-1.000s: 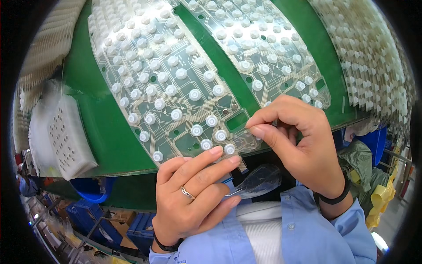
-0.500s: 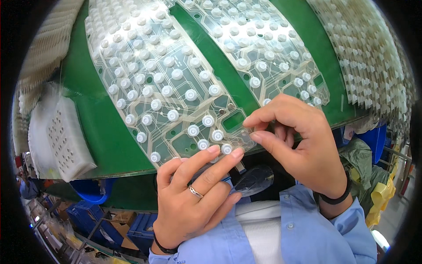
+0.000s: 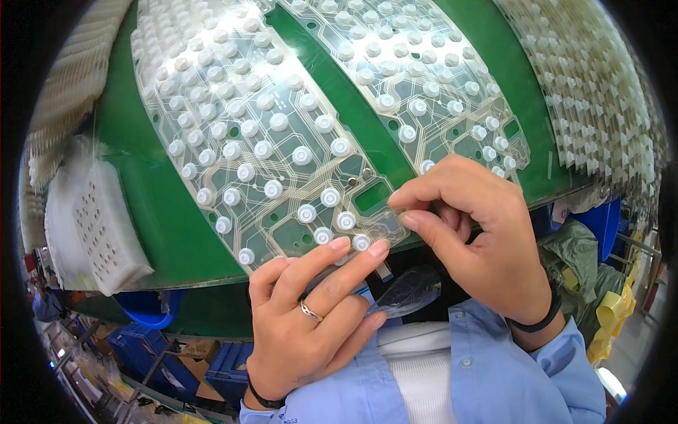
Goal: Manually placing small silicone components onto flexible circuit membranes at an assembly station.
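Observation:
A clear membrane circuit sheet (image 3: pixel 286 173), dotted with white rubber domes and fine printed traces, lies on the green table (image 3: pixel 176 247) with its near edge toward me. My left hand (image 3: pixel 314 314) wears a ring; its index and middle fingertips rest on that near edge beside the domes, fingers stretched and apart. At the near right corner, my right hand (image 3: pixel 480 230) pinches the sheet's edge between thumb and index finger. Any small piece between these fingertips is too clear to make out. A second sheet (image 3: pixel 452 127) with domes lies just to the right.
Stacked domed sheets (image 3: pixel 590 92) stand along the right, with another stack (image 3: pixel 81 78) at far left. A white perforated block (image 3: pixel 106 222) sits at the table's left edge. Below are blue bins (image 3: pixel 152 307) and crates (image 3: pixel 152 357). Clear curved plastic (image 3: pixel 409 291) shows below the near edge.
The sheet under my left hand has shifted slightly left, turning a little at its far part. My left hand moved slightly left with it. My right hand stays nearly in place.

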The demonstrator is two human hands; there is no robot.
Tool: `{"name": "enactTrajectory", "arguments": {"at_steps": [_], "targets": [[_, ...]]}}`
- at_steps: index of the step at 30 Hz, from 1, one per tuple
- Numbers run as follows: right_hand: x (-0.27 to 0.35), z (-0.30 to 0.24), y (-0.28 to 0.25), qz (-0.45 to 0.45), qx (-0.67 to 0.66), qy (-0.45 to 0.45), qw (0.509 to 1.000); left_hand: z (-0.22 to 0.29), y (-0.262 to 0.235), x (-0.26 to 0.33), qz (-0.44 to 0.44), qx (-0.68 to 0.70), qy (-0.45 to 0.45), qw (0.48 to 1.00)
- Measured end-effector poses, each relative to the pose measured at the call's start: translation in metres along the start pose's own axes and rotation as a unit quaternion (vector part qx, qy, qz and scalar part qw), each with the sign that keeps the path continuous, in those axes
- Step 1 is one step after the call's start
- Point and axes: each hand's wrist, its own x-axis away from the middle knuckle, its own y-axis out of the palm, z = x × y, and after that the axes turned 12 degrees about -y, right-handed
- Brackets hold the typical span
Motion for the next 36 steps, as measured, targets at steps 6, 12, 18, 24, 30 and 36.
{"name": "enactTrajectory", "arguments": {"at_steps": [6,12,18,24,30,36], "targets": [[0.000,0.000,0.001,0.001,0.017,-0.010,1.000,0.000,0.000,-0.001,0.000,0.000,0.000,1.000],[0.000,-0.002,0.004,0.007,0.033,-0.011,0.999,0.000,0.000,-0.001,0.002,0.004,-0.001,1.000],[0.002,-0.007,0.011,0.018,0.137,-0.052,0.989,0.000,0.000,0.000,0.005,0.004,0.001,1.000],[-0.005,0.007,0.010,0.075,0.113,-0.021,0.991,0.000,-0.003,-0.001,0.005,0.023,-0.003,1.000],[0.004,0.018,-0.047,0.015,0.052,-0.106,0.993,-0.006,-0.021,0.016,0.063,0.040,-0.019,0.997],[0.031,0.018,-0.042,-0.121,0.288,-0.119,0.942,-0.003,-0.018,0.023,0.020,0.026,-0.055,0.998]]}}
